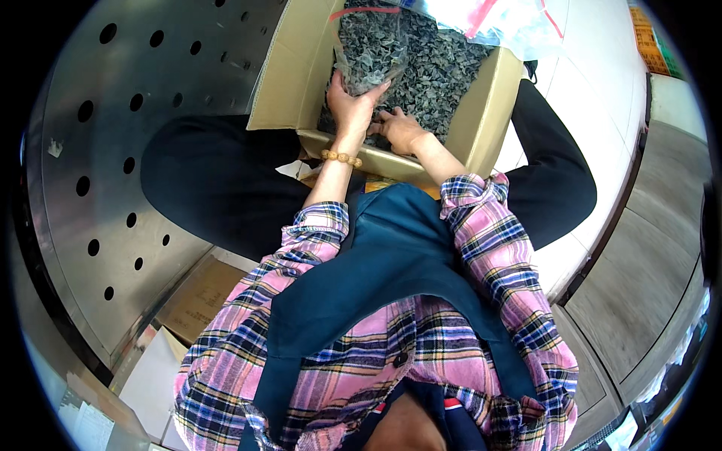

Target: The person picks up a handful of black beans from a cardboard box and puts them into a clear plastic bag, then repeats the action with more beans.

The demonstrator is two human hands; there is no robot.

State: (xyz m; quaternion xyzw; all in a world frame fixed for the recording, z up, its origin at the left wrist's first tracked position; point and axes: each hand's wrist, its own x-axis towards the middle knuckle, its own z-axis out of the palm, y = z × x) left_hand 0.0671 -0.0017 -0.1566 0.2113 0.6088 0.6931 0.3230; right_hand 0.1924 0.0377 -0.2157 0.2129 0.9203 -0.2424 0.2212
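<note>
An open cardboard box point(479, 118) stands between my legs, filled with dark, crinkled dried pieces point(445, 73) that look like dried black fungus or leaves. My left hand point(351, 110) grips the lower end of a clear plastic bag point(369, 62) with similar dried pieces in it. The bag has a red strip along its upper edge and is over the left side of the box. My right hand point(401, 131) is low in the box by its near wall, with fingertips among the loose pieces. Whether it pinches any of them is hidden.
More clear plastic bags point(502, 28) with red strips lie over the box's far right corner. A perforated metal panel point(135, 135) rises at left, with a flat cardboard piece point(200, 296) below it. Grey wood-look boards point(643, 265) run along the right; orange crates point(651, 42) stand far right.
</note>
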